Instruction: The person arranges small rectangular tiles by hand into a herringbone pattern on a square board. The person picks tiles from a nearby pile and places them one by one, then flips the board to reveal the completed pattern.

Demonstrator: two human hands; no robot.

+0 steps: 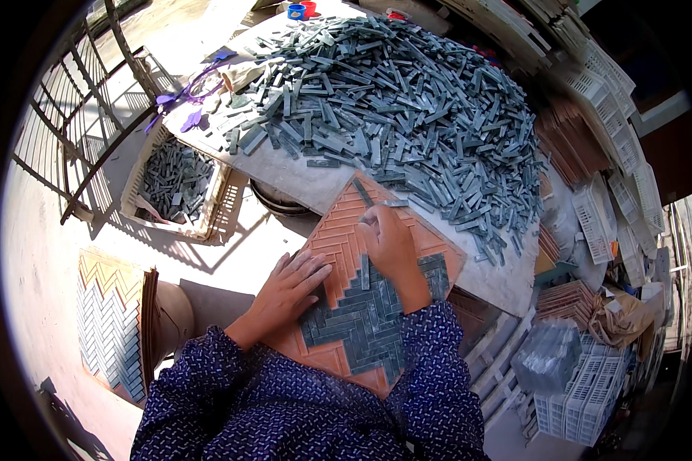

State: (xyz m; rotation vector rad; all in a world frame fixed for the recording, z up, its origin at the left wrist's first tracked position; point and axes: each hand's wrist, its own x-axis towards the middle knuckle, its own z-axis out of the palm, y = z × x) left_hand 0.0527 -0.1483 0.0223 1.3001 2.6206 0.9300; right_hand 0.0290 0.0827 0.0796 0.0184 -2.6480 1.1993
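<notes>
The person is fitting grey stone strips into an orange grooved tray that is lying tilted against the edge of the worktop, its near end toward the person's lap. The left hand is lying flat with fingers spread, pressing on the tray's left part and touching the edge of the strips already laid in a zigzag. The right hand is reaching toward the tray's far corner with fingers drawn together; whether it is pinching a strip cannot be told, though a loose strip is lying just beyond the fingertips. Behind it a big heap of strips is covering the worktop, and a crate of more is sitting to the left.

Each strip is looking small, stiff and fairly light, yet probably brittle and sharp at the cut ends. It is likely best pinched by its long edges near the middle. The tray is looking thin and light, needing a steadying palm.
</notes>
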